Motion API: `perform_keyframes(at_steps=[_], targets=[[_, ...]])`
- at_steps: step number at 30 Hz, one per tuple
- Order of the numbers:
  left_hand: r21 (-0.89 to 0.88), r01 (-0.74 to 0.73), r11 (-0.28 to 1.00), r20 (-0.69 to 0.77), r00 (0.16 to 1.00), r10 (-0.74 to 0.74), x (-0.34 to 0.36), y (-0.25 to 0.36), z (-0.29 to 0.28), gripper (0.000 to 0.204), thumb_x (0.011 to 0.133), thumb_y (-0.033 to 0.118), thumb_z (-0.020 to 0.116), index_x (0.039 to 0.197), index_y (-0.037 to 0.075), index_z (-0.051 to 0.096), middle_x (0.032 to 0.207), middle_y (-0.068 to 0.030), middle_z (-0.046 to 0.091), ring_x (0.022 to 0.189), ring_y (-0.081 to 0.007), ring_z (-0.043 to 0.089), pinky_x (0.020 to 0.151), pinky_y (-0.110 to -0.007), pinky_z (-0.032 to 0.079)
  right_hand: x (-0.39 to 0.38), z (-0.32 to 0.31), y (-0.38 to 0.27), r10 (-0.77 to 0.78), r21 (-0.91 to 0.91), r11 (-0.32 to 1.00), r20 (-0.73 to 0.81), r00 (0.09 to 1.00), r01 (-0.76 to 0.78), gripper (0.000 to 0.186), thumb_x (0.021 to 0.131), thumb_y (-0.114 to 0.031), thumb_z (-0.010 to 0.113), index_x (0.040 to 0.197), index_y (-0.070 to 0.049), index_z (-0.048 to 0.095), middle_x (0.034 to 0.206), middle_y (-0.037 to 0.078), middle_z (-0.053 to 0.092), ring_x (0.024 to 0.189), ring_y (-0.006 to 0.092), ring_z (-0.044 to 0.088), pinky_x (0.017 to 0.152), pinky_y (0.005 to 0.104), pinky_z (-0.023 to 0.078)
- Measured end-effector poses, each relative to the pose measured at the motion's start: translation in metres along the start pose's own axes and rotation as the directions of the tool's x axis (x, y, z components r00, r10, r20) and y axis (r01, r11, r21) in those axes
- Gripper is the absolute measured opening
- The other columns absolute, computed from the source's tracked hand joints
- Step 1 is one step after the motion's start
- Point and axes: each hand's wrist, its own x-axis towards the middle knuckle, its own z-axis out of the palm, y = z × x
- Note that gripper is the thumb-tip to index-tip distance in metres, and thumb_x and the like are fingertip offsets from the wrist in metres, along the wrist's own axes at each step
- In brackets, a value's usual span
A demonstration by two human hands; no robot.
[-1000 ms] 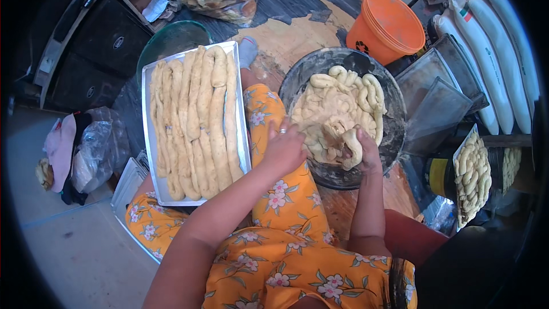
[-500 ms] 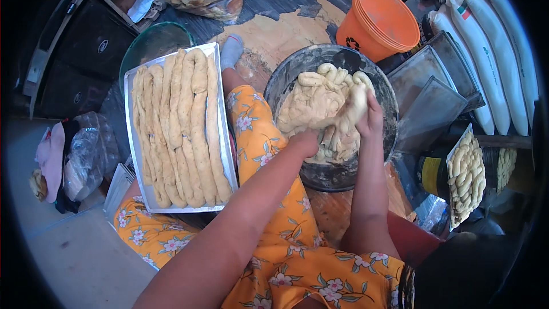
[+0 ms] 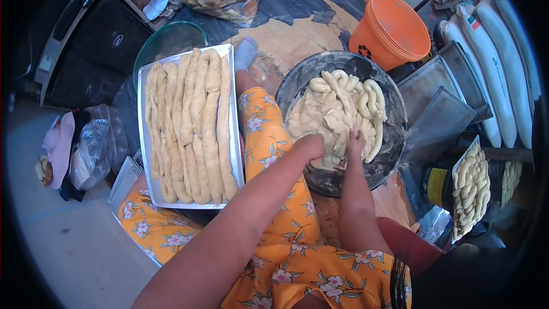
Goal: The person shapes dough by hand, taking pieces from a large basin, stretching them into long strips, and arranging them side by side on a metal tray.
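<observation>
- Black basin (image 3: pixel 394 134) on floor (image 3: pixel 274 43), just beside patterned trouser leg (image 3: pixel 266 131); prob. set low & close for easy reach while seated.
- Pale dough (image 3: pixel 303 117) inside it: loose, soft mass toward basin's L & near edges; thick dough ropes (image 3: pixel 374 97) curled along far & R edges, touching the mass, seemingly grouped to that side by form.
- L hand (image 3: pixel 310 147) at basin's near-L part, closed up w/ knuckles on top, down against dough; fingertips hidden, so can't tell whether pinching or just pressing.
- R hand (image 3: pixel 355 144) just beside it, w/ a gap between, toward basin's near edge; reaching into dough w/ slightly bent fingers; can't tell whether gripping any of it.
- Metal tray (image 3: pixel 150 160) off basin's L side, past the leg; covered nearly edge to edge w/ long rolls (image 3: pixel 189 97) laid side by side, far edge to near edge, prob. to save space.
- Overlapping green tub (image 3: pixel 168 40) in view at tray's far-L corner; support beneath hidden, can't tell.
- Orange bucket (image 3: pixel 394 28) beyond basin's far-R edge, presumably parked clear of both arms.
</observation>
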Motion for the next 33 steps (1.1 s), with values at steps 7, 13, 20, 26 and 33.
perform_keyframes(at_steps=[7, 13, 20, 26, 33], targets=[[-0.032, 0.076, 0.997, -0.007, 0.997, -0.076, 0.003, -0.026, 0.004, 0.035, 0.076, 0.027, 0.063, 0.100, 0.002, 0.062, 0.095, -0.0198, 0.066, 0.091, -0.0343, 0.063, 0.080, -0.041, 0.049, -0.037, 0.036, -0.046, -0.145, -0.308, 0.928, 0.221, 0.964, 0.210, 0.046, 0.074, -0.023, 0.074, 0.109, -0.006, 0.049, 0.111, 0.019, 0.058, 0.103, 0.0355, 0.057, 0.090, 0.0396, 0.044], [-0.133, 0.062, 0.989, -0.059, 0.996, -0.070, 0.002, -0.019, 0.003, 0.034, 0.075, 0.027, 0.064, 0.097, 0.002, 0.063, 0.094, -0.0199, 0.066, 0.089, -0.0335, 0.064, 0.079, -0.040, 0.049, -0.041, 0.016, -0.028, 0.061, -0.036, 0.998, 0.237, 0.970, -0.054, 0.049, 0.080, -0.034, 0.069, 0.113, 0.001, 0.058, 0.106, 0.023, 0.063, 0.099, 0.0306, 0.061, 0.087, 0.0369, 0.046], [-0.064, 0.039, 0.997, -0.041, 0.998, -0.042, -0.003, -0.015, 0.000, 0.036, 0.077, 0.025, 0.060, 0.104, 0.001, 0.063, 0.101, -0.0215, 0.066, 0.093, -0.0339, 0.064, 0.082, -0.042, 0.050, -0.066, -0.021, -0.056, 0.148, -0.587, 0.735, 0.626, 0.765, 0.339, 0.047, 0.075, -0.042, 0.068, 0.090, 0.003, 0.067, 0.086, 0.025, 0.067, 0.082, 0.0373, 0.065, 0.074, 0.0416, 0.050], [-0.127, -0.029, 0.992, -0.196, 0.981, 0.004, -0.007, -0.014, 0.012, 0.038, 0.073, 0.022, 0.066, 0.106, 0.004, 0.062, 0.096, -0.0188, 0.066, 0.094, -0.0318, 0.064, 0.079, -0.040, 0.049, -0.115, -0.059, -0.112, 0.023, -0.301, 0.916, 0.701, 0.712, 0.266, 0.035, 0.083, -0.032, 0.066, 0.073, 0.001, 0.062, 0.060, 0.005, 0.057, 0.056, 0.0156, 0.052, 0.053, 0.0329, 0.040], [-0.327, -0.281, 0.902, -0.106, 0.960, 0.261, -0.011, 0.007, -0.006, 0.028, 0.079, 0.019, 0.067, 0.105, 0.009, 0.062, 0.079, -0.0081, 0.064, 0.074, -0.0234, 0.062, 0.064, -0.032, 0.049, -0.145, -0.117, -0.218, -0.184, 0.128, 0.983, 0.668, 0.721, 0.133, 0.032, 0.088, -0.031, 0.064, 0.073, -0.004, 0.058, 0.061, -0.004, 0.049, 0.054, 0.0051, 0.043, 0.048, 0.0231, 0.032]])
